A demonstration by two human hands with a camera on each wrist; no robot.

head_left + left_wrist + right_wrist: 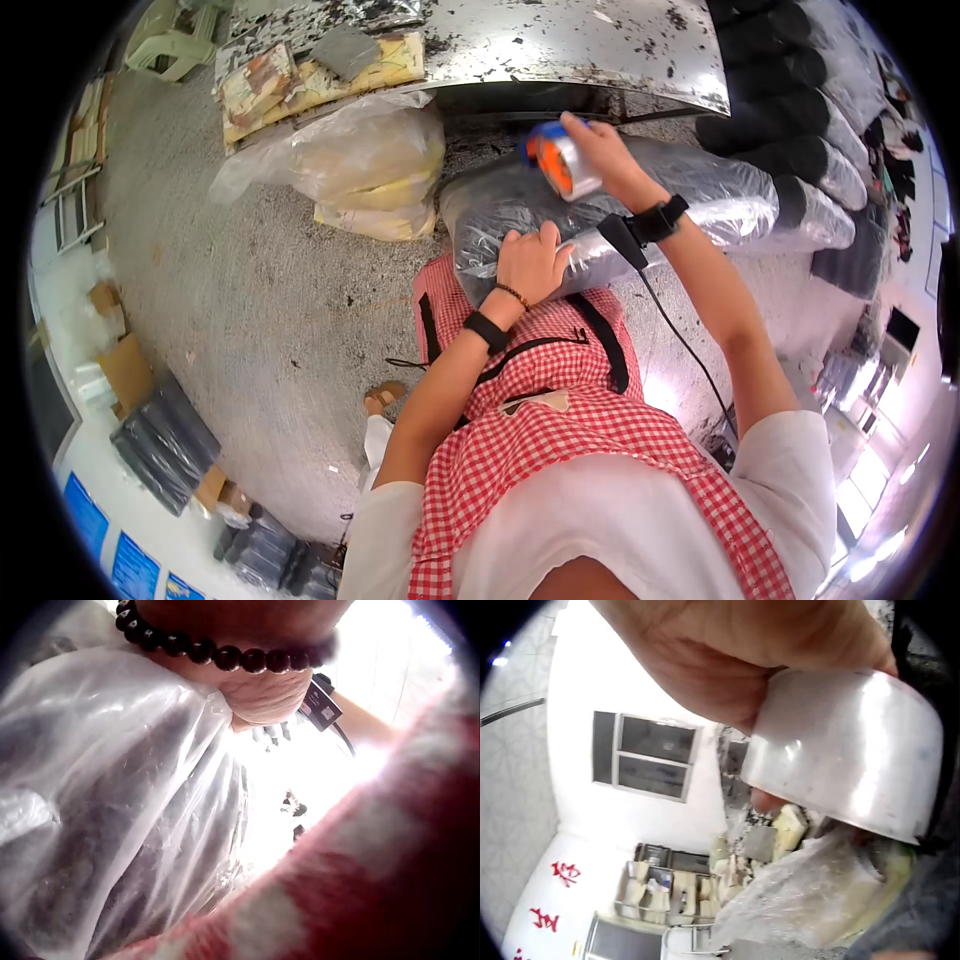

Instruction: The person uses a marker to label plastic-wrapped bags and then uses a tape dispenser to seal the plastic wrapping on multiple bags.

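My right hand [600, 155] grips a tape dispenser [543, 143] in blue and orange, raised over the bundle. Its wide roll of clear tape [840, 746] fills the upper right of the right wrist view. A long dark bundle in a clear plastic bag [690, 185] lies across in front of my body. My left hand [530, 265] holds the plastic at the bundle's near left side, fingers bent against it. Folds in the plastic bag [127, 787] run up to this hand in the left wrist view, where its fingertips are hidden.
A metal-topped table [560, 45] littered with dark scraps stands ahead. Beside its front edge sits a clear bag [370, 150] with yellowish contents. More wrapped dark rolls [790, 110] lie at the right. A black cable [690, 345] hangs from my right wrist.
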